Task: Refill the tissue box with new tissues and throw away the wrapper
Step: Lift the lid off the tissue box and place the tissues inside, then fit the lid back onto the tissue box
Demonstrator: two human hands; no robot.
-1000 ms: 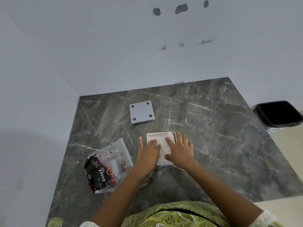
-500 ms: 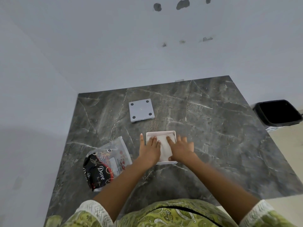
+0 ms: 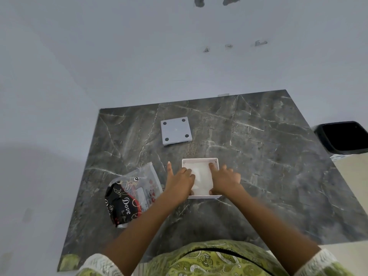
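A white square tissue box point(image 3: 200, 160) sits upside down and open on the dark marble table point(image 3: 258, 156), with white tissues point(image 3: 202, 178) inside it. My left hand point(image 3: 180, 181) presses on the tissues at the box's left side, thumb spread out over the table. My right hand point(image 3: 225, 179) presses on the right side, fingers reaching into the box. The box's grey base plate point(image 3: 176, 130) with black corner dots lies farther back. The plastic wrapper point(image 3: 131, 193), black and clear with "Dove" printed on it, lies flat to the left of my left hand.
A black waste bin point(image 3: 343, 137) stands on the floor past the table's right edge. A pale wall rises behind and to the left of the table. My green patterned clothing fills the bottom of the view.
Both hands have spread apart on the tissues, from the middle towards the box's left and right sides. The tissues sit lower inside the box.
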